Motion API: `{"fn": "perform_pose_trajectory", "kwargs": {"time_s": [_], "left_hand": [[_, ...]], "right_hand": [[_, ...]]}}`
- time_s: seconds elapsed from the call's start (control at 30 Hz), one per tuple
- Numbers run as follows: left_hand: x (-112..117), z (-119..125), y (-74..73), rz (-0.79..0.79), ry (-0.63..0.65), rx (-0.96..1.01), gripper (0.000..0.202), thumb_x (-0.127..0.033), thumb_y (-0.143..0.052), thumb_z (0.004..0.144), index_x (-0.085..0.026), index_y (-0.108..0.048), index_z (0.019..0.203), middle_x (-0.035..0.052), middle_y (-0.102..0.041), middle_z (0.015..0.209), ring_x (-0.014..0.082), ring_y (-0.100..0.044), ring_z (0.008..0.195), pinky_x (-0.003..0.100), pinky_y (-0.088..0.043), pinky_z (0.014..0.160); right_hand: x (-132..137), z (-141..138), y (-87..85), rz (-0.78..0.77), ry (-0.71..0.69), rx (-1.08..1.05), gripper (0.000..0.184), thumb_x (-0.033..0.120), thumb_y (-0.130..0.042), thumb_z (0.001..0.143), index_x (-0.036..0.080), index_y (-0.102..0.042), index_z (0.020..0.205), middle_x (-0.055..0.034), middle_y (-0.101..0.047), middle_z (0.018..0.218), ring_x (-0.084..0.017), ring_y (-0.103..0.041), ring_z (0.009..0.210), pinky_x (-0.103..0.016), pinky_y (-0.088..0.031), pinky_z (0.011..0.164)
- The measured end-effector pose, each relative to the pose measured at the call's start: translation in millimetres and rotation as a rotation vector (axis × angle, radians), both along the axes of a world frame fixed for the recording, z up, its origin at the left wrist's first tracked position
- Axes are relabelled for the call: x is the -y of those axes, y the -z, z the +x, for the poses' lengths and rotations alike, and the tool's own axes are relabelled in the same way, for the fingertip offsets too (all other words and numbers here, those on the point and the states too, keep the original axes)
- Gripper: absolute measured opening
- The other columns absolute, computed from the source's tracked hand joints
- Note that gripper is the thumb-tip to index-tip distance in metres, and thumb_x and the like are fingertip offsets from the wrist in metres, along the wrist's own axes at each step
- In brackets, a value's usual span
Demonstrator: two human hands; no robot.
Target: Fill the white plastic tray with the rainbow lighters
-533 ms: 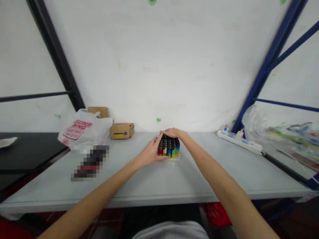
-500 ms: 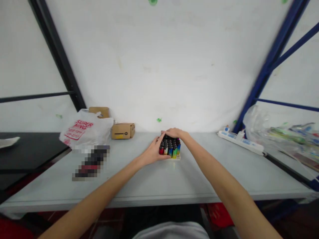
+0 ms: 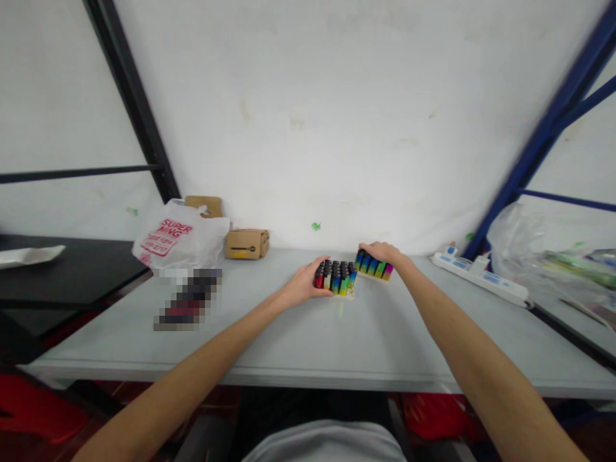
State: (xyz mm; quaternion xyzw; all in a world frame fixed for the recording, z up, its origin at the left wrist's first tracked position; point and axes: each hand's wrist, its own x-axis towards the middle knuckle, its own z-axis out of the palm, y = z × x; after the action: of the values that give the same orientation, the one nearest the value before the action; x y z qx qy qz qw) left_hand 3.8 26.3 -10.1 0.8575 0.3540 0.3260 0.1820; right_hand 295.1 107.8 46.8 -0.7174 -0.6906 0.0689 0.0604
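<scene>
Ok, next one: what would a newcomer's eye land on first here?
Probably the brightly coloured, black-topped lighters around the middle of the grey table: the left hand grips the left group, while the right hand holds the right group, slightly farther back. Next might come the red-printed white bag toward the table's back left.

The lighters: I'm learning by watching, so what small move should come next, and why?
Probably settle the right lighters flat on the table with the right hand before letting go: they're held askew to the left lighters, which the left hand grips, and whether they touch the table is unclear.
</scene>
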Motion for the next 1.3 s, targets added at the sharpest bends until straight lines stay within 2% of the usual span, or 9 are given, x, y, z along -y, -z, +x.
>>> {"fn": "perform_pose_trajectory", "kwargs": {"time_s": [0.17, 0.4, 0.57, 0.7, 0.83, 0.93, 1.0, 1.17, 1.3], "left_hand": [[-40, 1, -4.3, -0.016, -0.149, -0.042, 0.103, -0.046, -0.084, 0.065, -0.019, -0.032, 0.149, 0.0109, -0.062, 0.128, 0.0303, -0.061, 0.115, 0.042, -0.046, 0.101], [-94, 14, 0.0, 0.025, -0.364, -0.025, 0.110, -0.040, -0.087, 0.063, -0.018, -0.027, 0.153, 0.0134, -0.058, 0.120, 0.0317, -0.059, 0.109, 0.043, -0.046, 0.098], [-105, 25, 8.8, 0.091, -0.589, -0.018, 0.103, -0.039, -0.083, 0.071, -0.027, -0.023, 0.155, 0.0123, -0.053, 0.119, 0.0324, -0.056, 0.111, 0.043, -0.046, 0.096], [-107, 27, 3.4, 0.063, -0.689, -0.085, 0.110, -0.045, -0.084, 0.070, -0.029, -0.018, 0.156, 0.0148, -0.051, 0.122, 0.0360, -0.053, 0.115, 0.043, -0.044, 0.093], [-98, 33, -1.4, 0.118, -0.759, -0.163, 0.109, -0.044, -0.083, 0.072, -0.033, -0.014, 0.156, 0.0148, -0.049, 0.126, 0.0354, -0.051, 0.115, 0.044, -0.044, 0.092], [-90, 37, 3.3, 0.182, -0.770, -0.196, 0.102, -0.042, -0.078, 0.078, -0.032, -0.014, 0.157, 0.0158, -0.048, 0.128, 0.0353, -0.049, 0.117, 0.046, -0.042, 0.094], [-86, 37, 7.8, 0.237, -0.767, -0.183, 0.098, -0.041, -0.074, 0.081, -0.031, -0.014, 0.157, 0.0172, -0.045, 0.132, 0.0366, -0.046, 0.121, 0.049, -0.041, 0.097], [-75, 34, 10.3, 0.471, -0.622, -0.062, 0.083, -0.030, -0.067, 0.085, -0.023, -0.024, 0.155, 0.0176, -0.038, 0.139, 0.0352, -0.034, 0.134, 0.049, -0.032, 0.110], [-59, 35, 5.8, 0.498, -0.464, 0.038, 0.064, -0.028, -0.051, 0.092, -0.019, -0.030, 0.152, 0.0168, -0.037, 0.141, 0.0322, -0.034, 0.134, 0.047, -0.029, 0.114]], "right_hand": [[5, 9, 0.3, -0.011, -0.025, 0.038, 0.070, 0.063, -0.028, 0.095, 0.014, -0.072, 0.120, -0.0205, -0.068, 0.122, -0.035, -0.065, 0.113, -0.041, -0.048, 0.093], [35, -18, -3.1, 0.027, -0.083, 0.056, 0.071, 0.067, -0.026, 0.095, 0.019, -0.072, 0.120, -0.0184, -0.070, 0.120, -0.036, -0.066, 0.110, -0.043, -0.049, 0.089], [61, -52, 0.6, 0.042, -0.124, 0.021, 0.077, 0.073, -0.023, 0.093, 0.019, -0.072, 0.116, -0.0198, -0.071, 0.115, -0.038, -0.066, 0.108, -0.045, -0.049, 0.087], [65, -64, 2.2, 0.031, -0.089, -0.019, 0.082, 0.077, -0.022, 0.091, 0.017, -0.071, 0.117, -0.0215, -0.070, 0.117, -0.039, -0.065, 0.110, -0.048, -0.048, 0.090], [62, -51, -3.6, 0.007, -0.202, -0.202, 0.088, 0.080, -0.018, 0.090, 0.018, -0.053, 0.141, -0.0173, -0.060, 0.137, -0.035, -0.057, 0.125, -0.047, -0.040, 0.105], [66, -42, -6.5, 0.018, -0.430, -0.318, 0.089, 0.079, -0.018, 0.091, 0.018, -0.032, 0.155, -0.0123, -0.044, 0.153, -0.027, -0.045, 0.138, -0.039, -0.032, 0.114], [72, -42, -3.9, 0.034, -0.496, -0.241, 0.093, 0.083, -0.031, 0.086, 0.020, -0.034, 0.154, -0.0133, -0.048, 0.150, -0.029, -0.048, 0.136, -0.038, -0.035, 0.113], [89, -59, 9.2, 0.218, -0.315, -0.011, 0.086, 0.086, -0.043, 0.080, 0.027, -0.047, 0.143, -0.0128, -0.068, 0.122, -0.034, -0.065, 0.111, -0.041, -0.048, 0.093], [90, -65, 8.8, 0.225, -0.303, 0.038, 0.081, 0.085, -0.042, 0.081, 0.026, -0.053, 0.136, -0.0124, -0.073, 0.110, -0.032, -0.068, 0.101, -0.038, -0.049, 0.087]]}}
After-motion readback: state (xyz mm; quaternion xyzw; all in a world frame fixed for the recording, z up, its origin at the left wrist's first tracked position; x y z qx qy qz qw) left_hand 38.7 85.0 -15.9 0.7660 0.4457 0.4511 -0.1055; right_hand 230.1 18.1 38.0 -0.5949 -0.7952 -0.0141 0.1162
